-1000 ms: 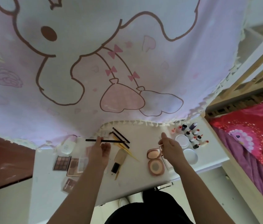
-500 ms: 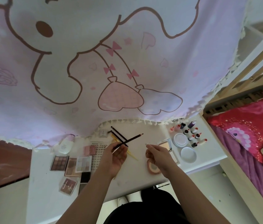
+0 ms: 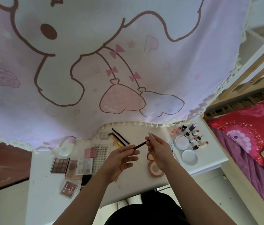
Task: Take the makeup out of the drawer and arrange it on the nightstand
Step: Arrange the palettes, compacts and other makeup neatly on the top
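Observation:
A thin dark makeup pencil (image 3: 140, 145) hangs above the white nightstand (image 3: 47, 177). My left hand (image 3: 120, 161) pinches its near end and my right hand (image 3: 158, 149) pinches its far tip. Under my right hand lies an open pink compact (image 3: 155, 168). Eyeshadow palettes (image 3: 72, 166) lie at the left. Two dark pencils (image 3: 120, 138) and a yellow stick rest near the back edge. Small lipsticks and bottles (image 3: 191, 135) stand at the back right beside two round white jars (image 3: 185, 150). The drawer is not in view.
A pink cartoon-print cloth (image 3: 111, 62) hangs over the back of the nightstand. A wooden bed frame (image 3: 257, 65) with red and purple bedding (image 3: 249, 143) stands at the right. A white pouch (image 3: 66, 146) and a dotted sheet (image 3: 102, 153) lie at the back left.
My left hand lifted the dark pencil off the nightstand. My right hand left the compact area, came over to the pencil and now pinches its far tip.

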{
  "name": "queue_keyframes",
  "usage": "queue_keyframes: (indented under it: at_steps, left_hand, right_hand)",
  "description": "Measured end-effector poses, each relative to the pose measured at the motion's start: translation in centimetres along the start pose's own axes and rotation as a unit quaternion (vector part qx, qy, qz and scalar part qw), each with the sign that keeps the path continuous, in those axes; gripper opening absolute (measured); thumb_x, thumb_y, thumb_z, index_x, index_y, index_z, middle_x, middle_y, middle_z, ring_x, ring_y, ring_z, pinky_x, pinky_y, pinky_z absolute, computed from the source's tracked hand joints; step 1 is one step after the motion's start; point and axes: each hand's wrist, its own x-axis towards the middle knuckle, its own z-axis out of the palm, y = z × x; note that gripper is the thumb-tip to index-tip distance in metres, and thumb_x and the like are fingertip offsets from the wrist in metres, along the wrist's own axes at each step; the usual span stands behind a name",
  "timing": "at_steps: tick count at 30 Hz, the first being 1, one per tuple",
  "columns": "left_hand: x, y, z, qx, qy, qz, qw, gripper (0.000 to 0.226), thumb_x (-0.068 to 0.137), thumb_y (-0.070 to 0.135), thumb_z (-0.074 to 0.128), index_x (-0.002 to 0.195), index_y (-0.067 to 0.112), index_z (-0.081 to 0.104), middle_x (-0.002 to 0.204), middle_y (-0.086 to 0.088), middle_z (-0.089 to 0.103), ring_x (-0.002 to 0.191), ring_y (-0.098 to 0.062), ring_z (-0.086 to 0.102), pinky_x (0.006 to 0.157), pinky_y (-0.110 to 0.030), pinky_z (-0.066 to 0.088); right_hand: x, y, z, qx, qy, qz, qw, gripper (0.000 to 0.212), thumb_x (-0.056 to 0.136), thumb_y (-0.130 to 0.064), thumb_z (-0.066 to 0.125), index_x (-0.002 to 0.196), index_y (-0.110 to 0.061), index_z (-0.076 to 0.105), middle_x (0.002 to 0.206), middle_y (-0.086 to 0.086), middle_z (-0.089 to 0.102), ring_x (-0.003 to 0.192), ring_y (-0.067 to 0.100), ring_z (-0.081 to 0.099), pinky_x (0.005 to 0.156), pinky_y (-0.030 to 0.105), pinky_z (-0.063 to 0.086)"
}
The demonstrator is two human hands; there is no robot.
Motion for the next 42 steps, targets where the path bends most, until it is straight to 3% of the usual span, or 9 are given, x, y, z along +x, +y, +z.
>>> queue_keyframes:
  at_steps: [4, 11, 13, 15, 17, 19, 26, 31, 42]
  left_hand:
    - [-0.6, 1.7, -1.0, 0.045, -0.098, -0.007, 0.994, 0.037, 0.097, 0.024, 0.058, 0.129, 0.008, 0.061, 0.127, -0.013, 0.066, 0.107, -0.025, 0.065, 0.085, -0.035, 0.050]
    - [2.0, 3.5, -1.2, 0.346, -0.047, 0.027, 0.937, 0.021, 0.094, 0.023, 0.066, 0.112, 0.017, 0.072, 0.098, -0.001, 0.077, 0.089, -0.006, 0.067, 0.074, -0.020, 0.049]
    - [3.0, 3.2, -1.4, 0.283, 0.042, 0.053, 0.957, 0.021, 0.096, 0.019, 0.063, 0.112, 0.009, 0.070, 0.096, -0.003, 0.077, 0.087, -0.010, 0.068, 0.070, -0.019, 0.051]
    - [3.8, 3.1, -1.5, 0.059, 0.131, 0.062, 0.988, 0.025, 0.097, 0.012, 0.060, 0.116, -0.004, 0.064, 0.099, -0.011, 0.075, 0.082, -0.014, 0.069, 0.067, -0.021, 0.056]
    - [4.2, 2.9, -1.6, -0.119, 0.158, 0.065, 0.978, 0.028, 0.097, 0.007, 0.058, 0.119, -0.010, 0.058, 0.098, -0.016, 0.073, 0.075, -0.016, 0.071, 0.064, -0.023, 0.059]
    - [4.2, 2.7, -1.5, -0.171, 0.162, 0.061, 0.970, 0.031, 0.096, 0.006, 0.059, 0.121, -0.012, 0.057, 0.095, -0.017, 0.072, 0.070, -0.016, 0.072, 0.062, -0.024, 0.059]
    - [4.0, 2.1, -0.3, -0.155, 0.155, 0.065, 0.973, 0.018, 0.095, 0.005, 0.059, 0.109, -0.006, 0.060, 0.094, -0.016, 0.072, 0.075, -0.018, 0.072, 0.064, -0.025, 0.060]
    - [3.9, 1.9, 0.4, -0.117, 0.137, 0.063, 0.982, 0.011, 0.094, 0.005, 0.061, 0.103, -0.003, 0.060, 0.097, -0.017, 0.073, 0.076, -0.018, 0.072, 0.068, -0.026, 0.061]
    - [8.4, 1.0, 5.2, 0.041, 0.111, 0.015, 0.993, 0.015, 0.091, 0.015, 0.070, 0.097, 0.002, 0.066, 0.090, -0.012, 0.071, 0.073, -0.017, 0.068, 0.066, -0.029, 0.057]
  right_hand:
    - [-0.2, -1.4, 0.4, -0.122, -0.015, -0.098, 0.988, 0.019, 0.093, -0.020, 0.069, 0.111, -0.013, 0.071, 0.093, 0.009, 0.073, 0.071, 0.009, 0.062, 0.069, 0.020, 0.052]
    - [-0.6, -2.9, 1.7, -0.277, -0.097, -0.154, 0.944, 0.012, 0.094, -0.024, 0.068, 0.104, -0.021, 0.074, 0.098, -0.004, 0.074, 0.078, 0.008, 0.068, 0.068, 0.020, 0.054]
    - [-0.6, -2.7, 1.3, -0.248, -0.048, -0.161, 0.954, 0.010, 0.093, -0.029, 0.069, 0.101, -0.028, 0.074, 0.095, -0.004, 0.074, 0.079, 0.011, 0.067, 0.069, 0.024, 0.053]
    - [-0.9, -2.4, 0.3, -0.230, -0.003, -0.165, 0.959, 0.010, 0.092, -0.032, 0.070, 0.101, -0.029, 0.074, 0.089, -0.001, 0.074, 0.076, 0.011, 0.067, 0.068, 0.025, 0.053]
    - [-1.2, -1.7, -0.7, -0.243, -0.002, -0.159, 0.957, 0.013, 0.091, -0.032, 0.071, 0.103, -0.027, 0.075, 0.088, 0.002, 0.074, 0.074, 0.010, 0.068, 0.068, 0.026, 0.055]
    - [-1.6, -1.0, -1.2, -0.268, -0.033, -0.144, 0.952, 0.014, 0.091, -0.028, 0.072, 0.104, -0.024, 0.075, 0.087, 0.003, 0.074, 0.071, 0.011, 0.067, 0.069, 0.027, 0.055]
    - [-1.8, -0.1, -0.7, -0.312, -0.057, -0.151, 0.936, 0.012, 0.090, -0.023, 0.073, 0.102, -0.022, 0.075, 0.070, -0.009, 0.069, 0.061, -0.003, 0.061, 0.063, 0.012, 0.047]
    - [-1.6, -0.1, -1.3, -0.319, -0.051, -0.157, 0.933, 0.009, 0.090, -0.021, 0.073, 0.094, -0.030, 0.074, 0.070, -0.006, 0.071, 0.065, 0.001, 0.063, 0.066, 0.014, 0.049]
    - [-1.8, 0.1, -8.4, -0.250, 0.040, -0.114, 0.961, 0.010, 0.093, -0.018, 0.069, 0.099, -0.014, 0.076, 0.078, 0.000, 0.073, 0.067, 0.006, 0.063, 0.064, 0.017, 0.049]
